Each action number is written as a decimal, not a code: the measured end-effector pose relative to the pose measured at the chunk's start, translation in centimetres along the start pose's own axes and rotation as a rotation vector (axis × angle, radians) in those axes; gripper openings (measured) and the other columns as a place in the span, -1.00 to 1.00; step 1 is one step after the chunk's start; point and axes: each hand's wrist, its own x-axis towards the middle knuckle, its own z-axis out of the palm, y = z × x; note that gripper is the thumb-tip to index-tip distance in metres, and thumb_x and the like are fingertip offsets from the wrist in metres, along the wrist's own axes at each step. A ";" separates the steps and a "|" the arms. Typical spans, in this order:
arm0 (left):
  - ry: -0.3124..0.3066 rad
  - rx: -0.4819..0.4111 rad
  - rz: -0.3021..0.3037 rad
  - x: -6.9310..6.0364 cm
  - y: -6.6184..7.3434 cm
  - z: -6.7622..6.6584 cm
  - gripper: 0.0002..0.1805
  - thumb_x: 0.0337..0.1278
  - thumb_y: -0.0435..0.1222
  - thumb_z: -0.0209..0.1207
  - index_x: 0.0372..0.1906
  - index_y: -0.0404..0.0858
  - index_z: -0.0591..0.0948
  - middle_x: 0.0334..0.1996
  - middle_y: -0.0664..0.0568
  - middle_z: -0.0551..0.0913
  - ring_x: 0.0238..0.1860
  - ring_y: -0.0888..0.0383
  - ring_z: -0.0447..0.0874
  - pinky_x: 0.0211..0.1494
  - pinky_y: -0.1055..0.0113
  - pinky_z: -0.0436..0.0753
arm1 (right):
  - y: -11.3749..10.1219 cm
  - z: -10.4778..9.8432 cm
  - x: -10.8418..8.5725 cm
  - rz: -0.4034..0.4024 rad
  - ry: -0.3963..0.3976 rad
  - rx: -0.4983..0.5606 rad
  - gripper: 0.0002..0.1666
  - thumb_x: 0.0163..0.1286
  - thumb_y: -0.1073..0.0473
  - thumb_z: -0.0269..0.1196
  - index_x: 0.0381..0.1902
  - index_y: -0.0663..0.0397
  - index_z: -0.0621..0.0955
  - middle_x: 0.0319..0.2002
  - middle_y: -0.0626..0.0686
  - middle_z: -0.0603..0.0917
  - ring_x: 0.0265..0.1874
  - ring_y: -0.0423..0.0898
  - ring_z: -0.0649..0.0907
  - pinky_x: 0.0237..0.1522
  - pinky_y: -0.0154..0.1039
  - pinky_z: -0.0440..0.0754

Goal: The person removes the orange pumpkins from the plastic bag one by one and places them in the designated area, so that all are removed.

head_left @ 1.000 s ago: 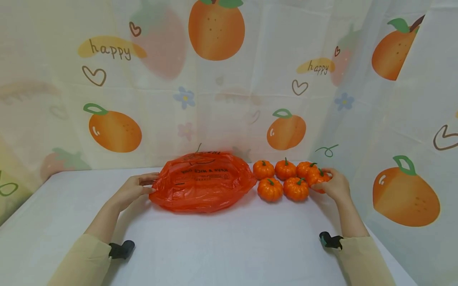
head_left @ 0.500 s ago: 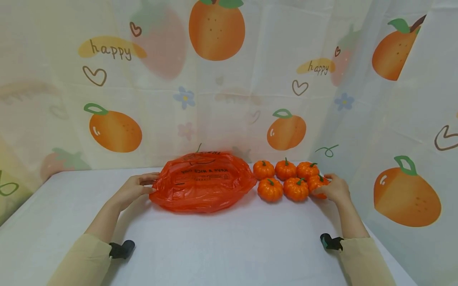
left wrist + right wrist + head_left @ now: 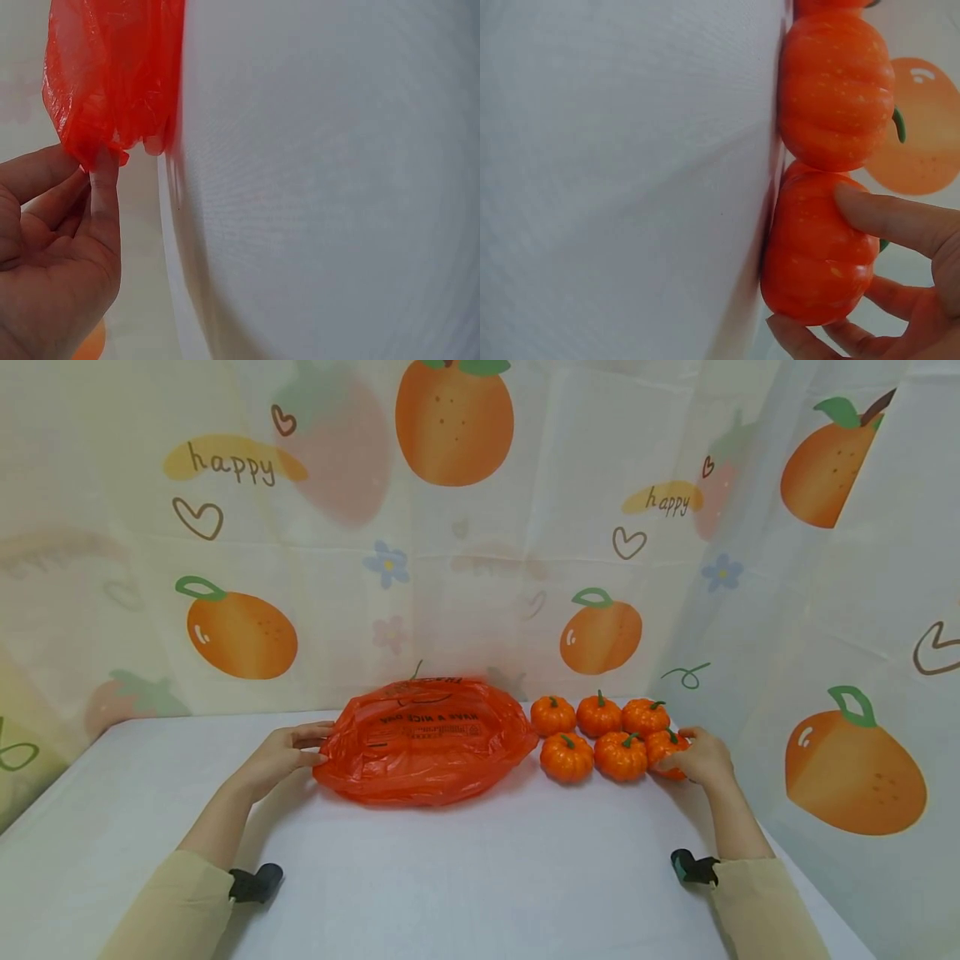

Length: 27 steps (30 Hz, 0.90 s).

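Note:
My left hand (image 3: pixel 279 758) pinches the left end of a thin red plastic bag (image 3: pixel 427 760) between thumb and fingers. The left wrist view shows the bag's gathered edge (image 3: pixel 105 142) at the fingertips. The bag lies puffed up on the table, with dark printing on its top. To its right, small orange toy pumpkins (image 3: pixel 566 758) with green stems stand in two rows of three. My right hand (image 3: pixel 705 756) holds the front-row pumpkin at the right end (image 3: pixel 817 247), thumb on one side and fingers on the other. That pumpkin touches its neighbour (image 3: pixel 836 90) and sits on the table.
A white cloth (image 3: pixel 465 877) covers the table. Behind and at the right hangs a pale curtain (image 3: pixel 480 568) printed with oranges, hearts and the word happy. The bag and pumpkins stand near the table's back edge.
My right hand has lowered the pumpkin forward from against the back row to the right end of the front row. My left hand and the bag have stayed put.

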 end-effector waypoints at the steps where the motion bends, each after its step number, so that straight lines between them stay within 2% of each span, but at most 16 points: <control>1: 0.003 -0.002 -0.002 0.0 0.0 0.0 -0.40 0.28 -0.36 0.06 0.41 -0.39 0.33 0.49 -0.29 0.24 0.44 -0.31 0.26 0.36 -0.09 0.53 | 0.0 0.0 0.0 0.000 -0.002 0.001 -0.03 0.02 0.11 0.42 0.33 0.43 0.31 0.21 0.56 0.43 -0.12 0.26 0.58 -0.39 -0.23 0.67; 5: 0.007 -0.004 -0.006 -0.1 0.2 0.0 -0.40 0.27 -0.36 0.06 0.41 -0.38 0.33 0.50 -0.28 0.25 0.45 -0.30 0.25 0.37 -0.09 0.52 | 0.1 0.0 0.1 -0.003 -0.010 0.000 -0.01 0.00 0.12 0.44 0.34 0.42 0.30 0.24 0.57 0.40 -0.09 0.28 0.57 -0.35 -0.18 0.69; 8: 0.005 -0.002 -0.008 -0.2 0.2 0.0 -0.40 0.28 -0.36 0.06 0.41 -0.39 0.33 0.50 -0.28 0.24 0.45 -0.30 0.25 0.37 -0.09 0.52 | 0.1 0.1 0.0 -0.003 -0.019 -0.015 0.01 -0.01 0.11 0.45 0.34 0.42 0.29 0.26 0.58 0.37 0.01 0.36 0.53 -0.14 0.00 0.69; 11: 0.005 -0.003 -0.011 -0.3 0.2 -0.1 -0.40 0.28 -0.35 0.07 0.41 -0.39 0.33 0.50 -0.29 0.24 0.44 -0.31 0.25 0.37 -0.09 0.52 | -0.2 0.0 0.0 -0.010 -0.027 -0.032 0.04 -0.02 0.10 0.45 0.35 0.43 0.27 0.29 0.58 0.34 0.15 0.45 0.45 0.16 0.23 0.55; 14: 0.009 -0.001 -0.012 -0.4 0.2 -0.1 -0.39 0.29 -0.33 0.08 0.41 -0.39 0.33 0.49 -0.30 0.25 0.43 -0.31 0.27 0.36 -0.07 0.54 | -0.5 -0.1 -0.1 -0.019 -0.033 -0.045 0.08 -0.02 0.10 0.46 0.37 0.44 0.24 0.31 0.59 0.31 0.25 0.50 0.36 0.31 0.34 0.38; 17: 0.017 0.000 -0.031 -0.4 0.3 -0.1 -0.38 0.29 -0.30 0.09 0.43 -0.35 0.32 0.47 -0.28 0.29 0.39 -0.26 0.35 0.32 0.00 0.59 | -1.0 -0.3 -0.5 0.000 -0.029 -0.068 0.11 -0.01 0.07 0.46 0.41 0.41 0.22 0.31 0.62 0.27 0.24 0.54 0.32 0.26 0.38 0.40; 21: 0.013 0.012 -0.033 -0.7 0.6 -0.4 -0.36 0.31 -0.24 0.11 0.45 -0.31 0.30 0.40 -0.31 0.39 0.28 -0.14 0.48 0.26 0.07 0.63 | -2.0 -0.6 -1.2 0.041 0.009 -0.103 0.10 0.00 0.04 0.44 0.44 0.29 0.21 0.29 0.62 0.23 0.19 0.57 0.31 0.06 0.39 0.50; 24: 0.000 0.031 -0.012 -0.9 1.2 -0.8 -0.33 0.30 -0.22 0.12 0.47 -0.30 0.28 0.38 -0.34 0.41 0.30 -0.19 0.46 0.30 -0.07 0.57 | -3.4 -0.7 -1.7 0.035 0.060 -0.102 0.06 0.06 0.06 0.42 0.45 0.27 0.22 0.29 0.61 0.21 0.18 0.57 0.29 0.03 0.38 0.50; 27: -0.011 0.085 -0.010 -1.2 2.1 -1.2 -0.27 0.28 -0.17 0.14 0.50 -0.25 0.23 0.44 -0.34 0.30 0.39 -0.32 0.29 0.31 -0.26 0.47 | -5.1 -0.5 -2.2 -0.004 0.128 -0.092 -0.03 0.17 0.05 0.38 0.44 0.30 0.23 0.32 0.59 0.20 0.22 0.54 0.27 0.13 0.39 0.46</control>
